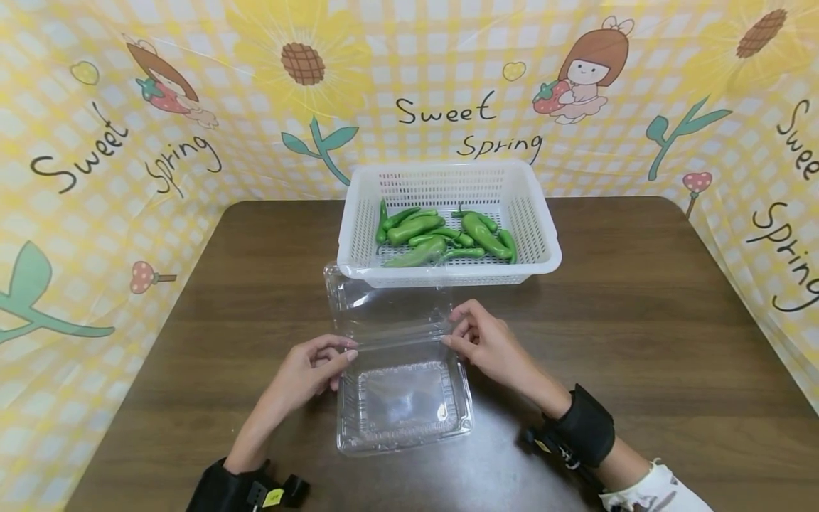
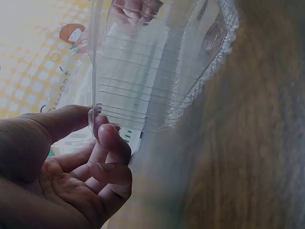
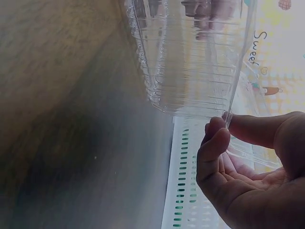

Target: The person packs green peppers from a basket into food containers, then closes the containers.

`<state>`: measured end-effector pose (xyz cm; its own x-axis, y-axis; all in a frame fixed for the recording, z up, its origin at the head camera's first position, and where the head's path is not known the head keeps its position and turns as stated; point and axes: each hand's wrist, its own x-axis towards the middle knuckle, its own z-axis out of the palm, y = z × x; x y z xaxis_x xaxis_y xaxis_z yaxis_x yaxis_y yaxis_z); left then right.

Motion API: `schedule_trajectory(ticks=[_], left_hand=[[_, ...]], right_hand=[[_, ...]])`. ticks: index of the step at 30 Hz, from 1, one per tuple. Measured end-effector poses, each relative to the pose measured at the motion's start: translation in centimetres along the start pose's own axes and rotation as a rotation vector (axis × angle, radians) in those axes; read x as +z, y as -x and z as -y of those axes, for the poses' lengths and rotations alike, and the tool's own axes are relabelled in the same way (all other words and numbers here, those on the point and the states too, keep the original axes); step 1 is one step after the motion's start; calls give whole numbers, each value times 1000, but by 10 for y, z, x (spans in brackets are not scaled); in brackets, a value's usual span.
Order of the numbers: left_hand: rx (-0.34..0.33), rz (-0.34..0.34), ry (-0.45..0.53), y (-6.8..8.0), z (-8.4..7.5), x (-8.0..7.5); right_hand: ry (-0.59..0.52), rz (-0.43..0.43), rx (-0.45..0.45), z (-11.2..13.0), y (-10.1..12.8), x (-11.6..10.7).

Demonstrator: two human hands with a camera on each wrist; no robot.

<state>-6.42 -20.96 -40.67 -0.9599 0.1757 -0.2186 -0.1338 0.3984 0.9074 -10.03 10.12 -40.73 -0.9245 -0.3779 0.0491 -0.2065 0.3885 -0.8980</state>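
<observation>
A clear plastic clamshell box stands unfolded, with its lid tilted back toward the white basket. My left hand pinches the box's rim at the left end of the hinge, thumb on top and fingertips under. At the right end of the hinge, my right hand pinches the rim the same way. Both wrist views show thumb and fingers meeting at the edge of the clear box, whose ribbed side wall faces the camera. Nothing lies inside the box.
Just behind the lid is a white perforated basket holding several green peppers. The lid overlaps its front rim. A brown wooden table carries everything. Yellow checked cloth hangs behind and at both sides.
</observation>
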Motion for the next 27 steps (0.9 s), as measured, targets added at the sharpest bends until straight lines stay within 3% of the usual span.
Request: schedule_trajectory(ticks=[15,27], left_hand=[[-1,-1,-7,-3,14,-19],[18,-50,-14,-7,15,-27]], right_hand=[[-1,-5,-47,3,-16,13],[-5,-19,-71,3,-26,20]])
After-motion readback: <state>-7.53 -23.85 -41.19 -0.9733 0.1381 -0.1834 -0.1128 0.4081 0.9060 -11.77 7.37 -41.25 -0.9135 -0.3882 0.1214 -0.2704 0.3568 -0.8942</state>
